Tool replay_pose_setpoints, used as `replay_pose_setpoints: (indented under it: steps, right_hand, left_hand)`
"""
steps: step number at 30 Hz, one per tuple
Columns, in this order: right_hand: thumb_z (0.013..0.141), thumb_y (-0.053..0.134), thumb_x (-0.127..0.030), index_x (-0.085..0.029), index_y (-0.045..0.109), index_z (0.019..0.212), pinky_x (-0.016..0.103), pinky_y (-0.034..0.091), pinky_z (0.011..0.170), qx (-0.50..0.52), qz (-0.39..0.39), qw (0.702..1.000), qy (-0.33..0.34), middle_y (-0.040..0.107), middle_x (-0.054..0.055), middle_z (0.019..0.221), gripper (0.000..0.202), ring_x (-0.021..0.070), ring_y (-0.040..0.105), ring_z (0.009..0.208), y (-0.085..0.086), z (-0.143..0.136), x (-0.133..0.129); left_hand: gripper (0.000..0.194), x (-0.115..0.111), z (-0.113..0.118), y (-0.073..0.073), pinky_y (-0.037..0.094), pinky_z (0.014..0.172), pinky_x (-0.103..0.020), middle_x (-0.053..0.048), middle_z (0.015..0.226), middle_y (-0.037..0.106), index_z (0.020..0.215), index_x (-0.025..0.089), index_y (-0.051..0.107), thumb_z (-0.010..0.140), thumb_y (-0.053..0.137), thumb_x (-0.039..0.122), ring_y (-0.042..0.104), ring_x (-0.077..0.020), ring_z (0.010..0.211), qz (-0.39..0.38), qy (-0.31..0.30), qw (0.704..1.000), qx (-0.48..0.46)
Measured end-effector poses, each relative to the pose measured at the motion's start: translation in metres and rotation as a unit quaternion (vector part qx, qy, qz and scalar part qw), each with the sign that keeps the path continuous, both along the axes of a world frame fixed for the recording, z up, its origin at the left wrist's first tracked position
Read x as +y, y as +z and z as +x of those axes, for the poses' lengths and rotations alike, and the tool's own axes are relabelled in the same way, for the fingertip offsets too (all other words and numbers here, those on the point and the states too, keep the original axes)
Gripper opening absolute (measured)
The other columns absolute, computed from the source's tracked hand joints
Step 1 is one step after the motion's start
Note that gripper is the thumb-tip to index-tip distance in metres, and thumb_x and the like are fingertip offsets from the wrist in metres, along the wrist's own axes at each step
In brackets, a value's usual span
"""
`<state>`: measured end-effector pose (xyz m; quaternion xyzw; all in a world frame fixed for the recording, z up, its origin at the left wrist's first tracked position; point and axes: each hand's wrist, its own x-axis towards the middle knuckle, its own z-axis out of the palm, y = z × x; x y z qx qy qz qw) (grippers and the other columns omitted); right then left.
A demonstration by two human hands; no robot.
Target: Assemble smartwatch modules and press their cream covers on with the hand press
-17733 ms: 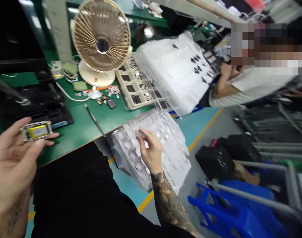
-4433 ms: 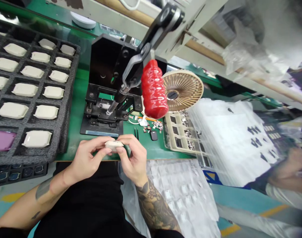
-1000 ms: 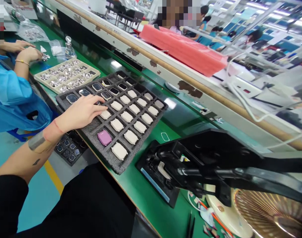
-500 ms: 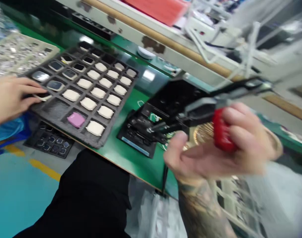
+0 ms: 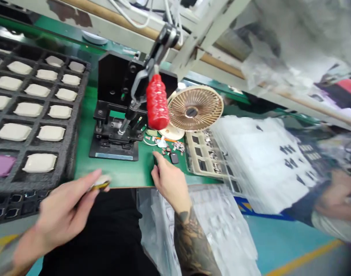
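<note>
My left hand (image 5: 68,207) is closed, pinching a small pale piece with a yellow edge (image 5: 99,183) just off the table's front edge. Its exact kind is blurred. Over the green table, my right hand (image 5: 171,180) has thumb and forefinger closed on a slim dark tool (image 5: 155,159), mostly hidden by the fingers. Beyond the hands stands a black toggle press (image 5: 114,132) with a red handle (image 5: 157,103) that neither hand touches. To the left, a dark foam tray (image 5: 68,153) holds several cream rounded-square pieces (image 5: 38,163) and one purple piece (image 5: 2,165).
Behind my right hand are a round gold fan (image 5: 194,109), small scraps (image 5: 166,149) and a small black square part (image 5: 174,158). A compartment box (image 5: 204,153) and white plastic sheeting (image 5: 252,161) lie to the right. Another person's arm (image 5: 336,191) shows at far right.
My right hand has let go of the red handle and come down to the table's front. My left hand has left the tray with a small piece. The view has swung right.
</note>
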<state>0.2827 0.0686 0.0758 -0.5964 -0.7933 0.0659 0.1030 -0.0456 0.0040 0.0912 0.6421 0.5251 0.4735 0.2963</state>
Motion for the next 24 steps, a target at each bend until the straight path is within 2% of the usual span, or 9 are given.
replay_pose_setpoints:
  steps: [3,5,7,10,13,16,20,22,24]
  right_hand:
    - [0.111,0.054,-0.019,-0.021,0.079,0.125,0.030,0.056,0.072,0.219,0.016,0.975,0.024,0.074,0.004,0.091,0.029,0.0171,0.071,0.079,-0.009,-0.006,-0.010]
    - [0.114,0.051,-0.024,-0.022,0.077,0.128,0.033,0.060,0.076,0.397,0.023,0.916,0.057,0.074,0.005,0.093,0.030,0.0184,0.073,0.083,-0.011,-0.014,-0.013]
    - [0.111,0.058,-0.026,-0.023,0.072,0.137,0.038,0.063,0.077,0.497,0.054,0.863,0.070,0.072,0.006,0.098,0.030,0.0210,0.074,0.088,-0.014,-0.029,-0.013]
    - [0.105,0.071,-0.029,-0.025,0.075,0.126,0.036,0.056,0.067,0.511,0.196,0.836,0.049,0.064,0.003,0.089,0.022,0.0186,0.065,0.075,-0.025,-0.061,-0.007]
    - [0.111,0.058,-0.031,-0.024,0.077,0.121,0.035,0.050,0.058,0.517,0.283,0.808,0.025,0.059,0.002,0.080,0.023,0.0169,0.059,0.064,-0.033,-0.090,-0.001]
    - [0.110,0.058,-0.024,-0.027,0.076,0.134,0.038,0.057,0.062,0.542,0.231,0.808,0.012,0.064,0.002,0.081,0.030,0.0186,0.066,0.068,-0.034,-0.099,-0.001]
    - [0.106,0.066,-0.015,-0.029,0.081,0.130,0.042,0.068,0.077,0.510,0.129,0.850,0.039,0.077,0.009,0.111,0.032,0.0235,0.079,0.095,-0.032,-0.092,-0.004]
    - [0.106,0.066,-0.014,-0.028,0.080,0.129,0.043,0.070,0.080,0.514,0.133,0.847,0.042,0.079,0.010,0.117,0.031,0.0251,0.081,0.100,-0.032,-0.090,-0.005]
    - [0.105,0.065,-0.012,-0.026,0.079,0.128,0.045,0.070,0.080,0.532,0.161,0.831,0.033,0.082,0.009,0.110,0.030,0.0247,0.081,0.095,-0.032,-0.092,-0.004]
  left_hand:
    - [0.037,0.036,0.038,-0.018,0.070,0.074,-0.031,-0.005,0.106,0.089,0.150,0.027,0.074,0.113,0.069,0.029,0.084,-0.0194,0.078,-0.082,-0.061,0.987,-0.125]
    - [0.039,0.055,0.053,-0.023,0.067,0.069,-0.028,-0.006,0.096,0.088,0.149,0.019,0.071,0.113,0.070,0.035,0.083,-0.0191,0.076,-0.169,-0.085,0.961,-0.202]
    - [0.041,0.062,0.059,-0.026,0.065,0.069,-0.027,-0.005,0.093,0.087,0.146,0.017,0.070,0.110,0.075,0.036,0.083,-0.0189,0.078,-0.203,-0.078,0.951,-0.222]
    - [0.036,0.057,0.058,-0.028,0.065,0.077,-0.027,-0.004,0.096,0.085,0.144,0.019,0.070,0.111,0.073,0.032,0.084,-0.0178,0.084,-0.196,-0.059,0.962,-0.180]
    - [0.035,0.050,0.056,-0.030,0.066,0.082,-0.028,-0.003,0.098,0.085,0.147,0.020,0.069,0.114,0.069,0.031,0.084,-0.0179,0.087,-0.191,-0.055,0.967,-0.160]
    - [0.042,0.049,0.057,-0.033,0.068,0.087,-0.031,-0.004,0.101,0.086,0.154,0.021,0.066,0.114,0.068,0.032,0.085,-0.0191,0.090,-0.193,-0.042,0.968,-0.156]
    - [0.035,0.052,0.059,-0.034,0.071,0.085,-0.033,-0.005,0.109,0.088,0.147,0.023,0.072,0.113,0.069,0.031,0.087,-0.0205,0.089,-0.178,-0.029,0.968,-0.172]
    - [0.032,0.052,0.060,-0.034,0.072,0.082,-0.031,-0.005,0.108,0.088,0.143,0.023,0.073,0.112,0.071,0.029,0.087,-0.0199,0.087,-0.180,-0.027,0.965,-0.190]
    - [0.032,0.052,0.060,-0.033,0.071,0.081,-0.029,-0.004,0.105,0.088,0.143,0.022,0.073,0.111,0.073,0.026,0.086,-0.0184,0.085,-0.182,-0.029,0.962,-0.202]
